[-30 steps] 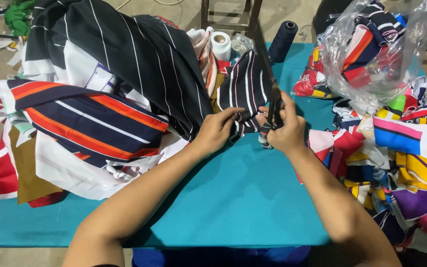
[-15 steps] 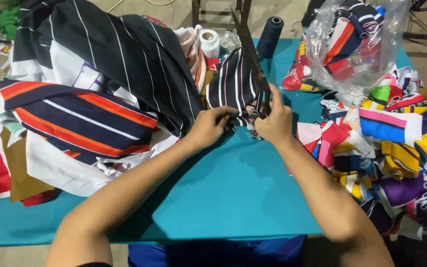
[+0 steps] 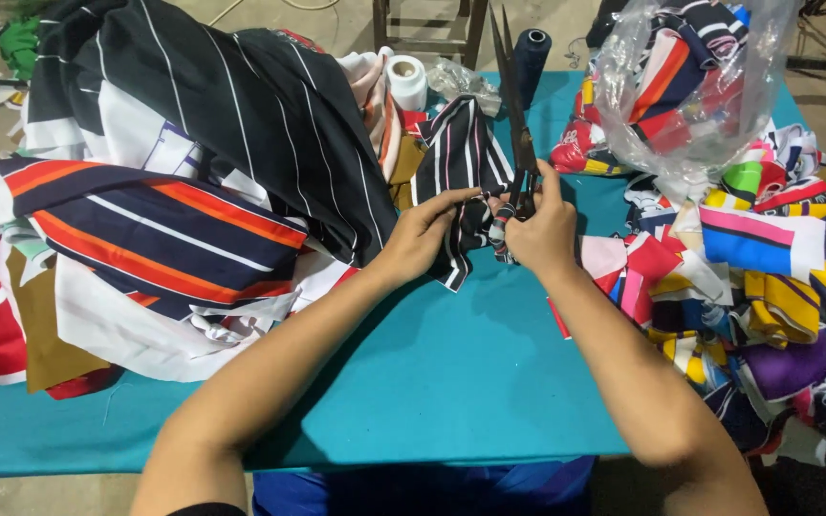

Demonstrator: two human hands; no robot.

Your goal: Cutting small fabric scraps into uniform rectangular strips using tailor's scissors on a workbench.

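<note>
Two hands point(image 3: 489, 229) — scissors point(image 3: 518, 134), striped cloth point(image 3: 461, 153).

Bright, even overhead light; soft shadows under the forearms on the teal table point(image 3: 451, 382). Glare on the clear plastic bag point(image 3: 690, 105). Corners slightly stretched.

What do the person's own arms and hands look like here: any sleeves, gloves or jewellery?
Both forearms are bare, with no long sleeves. The left hand and right hand wear no gloves, and no rings or watch show. A dark edge at the left upper arm may be a sleeve.
</note>
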